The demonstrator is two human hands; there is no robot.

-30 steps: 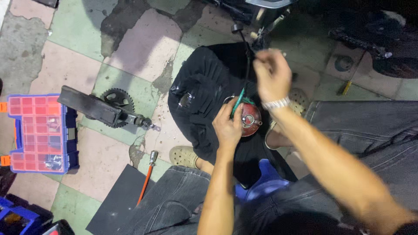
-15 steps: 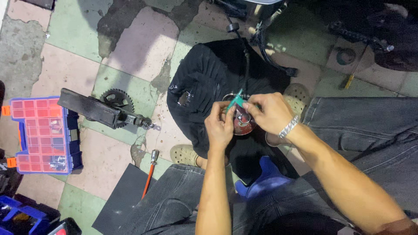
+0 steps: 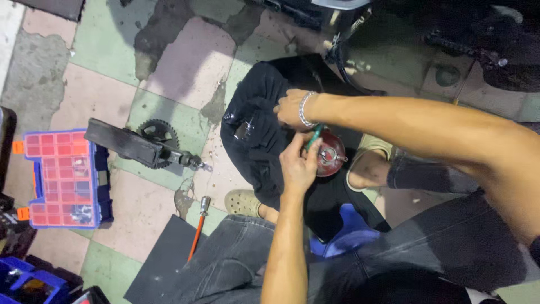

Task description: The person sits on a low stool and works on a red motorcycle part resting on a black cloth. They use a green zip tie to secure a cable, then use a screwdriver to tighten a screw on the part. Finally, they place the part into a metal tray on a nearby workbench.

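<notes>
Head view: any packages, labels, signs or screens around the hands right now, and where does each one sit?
No labels, signs or screens show.
Parts box: on the floor at far left, rectangular, blue frame, clear red lid, small compartments, orange latches.
Blue bins: bottom left corner, partly cut off by the frame.
Left hand holds a green-handled tool at the red round part; right hand rests on black cloth.
</notes>
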